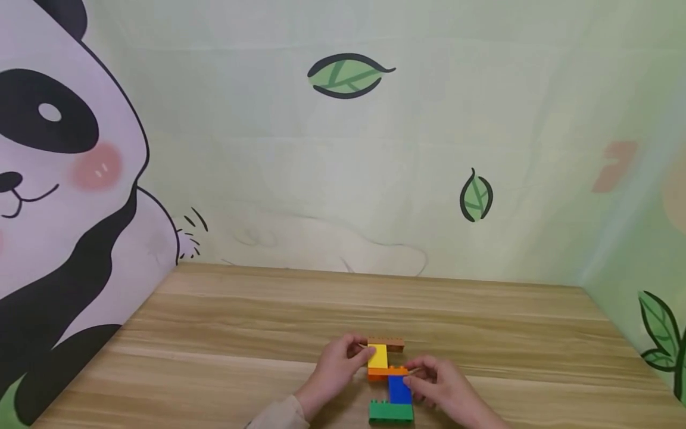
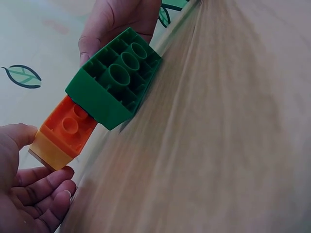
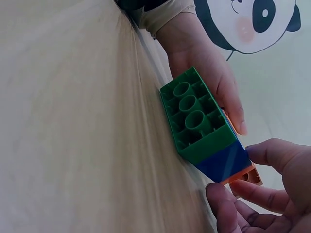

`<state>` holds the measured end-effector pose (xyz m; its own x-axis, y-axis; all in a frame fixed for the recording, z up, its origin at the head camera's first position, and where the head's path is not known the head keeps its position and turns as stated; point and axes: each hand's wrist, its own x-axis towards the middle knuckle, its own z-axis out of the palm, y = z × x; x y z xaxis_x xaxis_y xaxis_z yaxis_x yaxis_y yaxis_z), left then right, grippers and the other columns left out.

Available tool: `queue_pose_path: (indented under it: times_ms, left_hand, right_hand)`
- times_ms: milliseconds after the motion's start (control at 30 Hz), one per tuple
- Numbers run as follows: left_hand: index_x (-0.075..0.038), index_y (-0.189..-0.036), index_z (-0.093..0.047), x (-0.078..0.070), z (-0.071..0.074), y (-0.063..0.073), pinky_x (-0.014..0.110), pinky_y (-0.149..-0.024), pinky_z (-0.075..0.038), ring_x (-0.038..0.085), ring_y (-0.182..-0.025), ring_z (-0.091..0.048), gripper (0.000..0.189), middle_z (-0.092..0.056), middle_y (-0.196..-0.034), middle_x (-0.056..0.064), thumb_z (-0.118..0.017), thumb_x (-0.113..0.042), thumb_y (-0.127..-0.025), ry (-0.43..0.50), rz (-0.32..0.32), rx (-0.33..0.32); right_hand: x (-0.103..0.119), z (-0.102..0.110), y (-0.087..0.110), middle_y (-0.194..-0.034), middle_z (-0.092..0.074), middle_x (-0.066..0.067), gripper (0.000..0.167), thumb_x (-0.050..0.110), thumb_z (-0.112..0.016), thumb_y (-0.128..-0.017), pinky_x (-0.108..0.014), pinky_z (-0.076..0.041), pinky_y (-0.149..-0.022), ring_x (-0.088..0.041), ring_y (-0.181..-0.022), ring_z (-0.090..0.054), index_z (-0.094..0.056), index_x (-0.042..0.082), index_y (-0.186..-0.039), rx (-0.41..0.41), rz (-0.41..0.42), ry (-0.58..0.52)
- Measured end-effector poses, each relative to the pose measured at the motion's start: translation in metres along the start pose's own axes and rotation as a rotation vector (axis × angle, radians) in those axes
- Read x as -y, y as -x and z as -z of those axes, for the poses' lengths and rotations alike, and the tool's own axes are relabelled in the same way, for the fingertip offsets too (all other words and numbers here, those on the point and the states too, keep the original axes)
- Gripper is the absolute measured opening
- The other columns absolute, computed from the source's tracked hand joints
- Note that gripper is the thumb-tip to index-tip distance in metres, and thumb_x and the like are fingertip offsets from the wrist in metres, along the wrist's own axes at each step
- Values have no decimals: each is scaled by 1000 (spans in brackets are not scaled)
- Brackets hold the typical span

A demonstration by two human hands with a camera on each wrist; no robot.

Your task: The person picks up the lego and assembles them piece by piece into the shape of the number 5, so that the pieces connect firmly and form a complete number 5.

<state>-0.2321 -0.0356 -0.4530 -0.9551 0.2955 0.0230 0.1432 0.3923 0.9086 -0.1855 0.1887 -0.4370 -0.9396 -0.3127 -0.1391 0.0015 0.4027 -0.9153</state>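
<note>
Both hands hold one stepped assembly of toy building bricks, low over the wooden table or against it; I cannot tell which. From far to near in the head view run a brown brick (image 1: 395,345), a yellow brick (image 1: 379,356), an orange brick (image 1: 378,373), a blue brick (image 1: 399,390) and a green brick (image 1: 391,412). My left hand (image 1: 341,364) pinches the yellow brick on its left side. The right hand (image 1: 446,388) pinches the blue brick from the right. Hollow undersides of the green brick (image 2: 116,77) and the orange brick (image 2: 70,125) show in the left wrist view.
The wooden table (image 1: 230,322) spreads around the hands. Behind it hangs a pale green backdrop (image 1: 241,119) printed with leaves, with a large printed panda (image 1: 112,107) on the left side.
</note>
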Motion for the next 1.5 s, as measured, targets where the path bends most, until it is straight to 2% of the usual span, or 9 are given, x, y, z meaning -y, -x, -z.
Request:
queue_pose_path:
  times_ms: [133, 433, 733, 1067, 1267, 1500]
  left_hand:
    - [-2, -111, -63, -2, 0, 1, 27, -71, -51, 14, -84, -58, 40, -66, -93, 4, -64, -37, -91, -17, -2, 7]
    - [-3, -113, -63, -4, 0, 0, 36, -78, -53, 17, -90, -58, 40, -65, -99, 5, -63, -37, -92, -68, 13, 21]
    - [-2, -113, -63, -2, 0, -1, 33, -75, -52, 16, -88, -57, 41, -64, -98, 5, -64, -36, -92, -97, 15, 33]
    - [0, -113, -64, -4, -1, 2, 36, -77, -53, 17, -89, -58, 41, -66, -99, 6, -64, -35, -92, -103, 10, 15]
    - [-1, -112, -64, -6, -1, 4, 33, -73, -52, 15, -86, -58, 38, -66, -96, 5, -65, -32, -91, -102, 6, 2]
    - [1, -111, -65, -4, -2, 6, 26, -69, -50, 14, -83, -57, 35, -66, -92, 5, -67, -27, -90, -110, -27, -19]
  right_hand:
    - [1, -1, 0, -92, -70, -5, 52, 35, -65, -91, -27, -49, -58, -15, -74, -62, -56, -6, -121, -5, -42, -17]
    - [1, -1, 0, -88, -68, -3, 53, 36, -64, -91, -28, -49, -58, -15, -73, -62, -56, -7, -122, -12, -69, -21]
    - [1, -1, 0, -87, -67, -2, 52, 35, -64, -92, -28, -49, -59, -15, -74, -61, -56, -7, -121, -9, -70, -18]
    - [-1, -3, 0, -84, -64, -1, 45, 27, -61, -94, -28, -49, -57, -15, -73, -59, -56, -9, -120, 14, -63, -34]
    - [-3, -3, -1, -85, -65, -1, 44, 26, -61, -94, -29, -51, -58, -15, -73, -60, -56, -9, -120, 11, -54, -26]
    - [-1, -5, 1, -87, -65, -3, 43, 28, -63, -93, -28, -50, -58, -16, -74, -59, -58, -6, -118, 17, -37, -36]
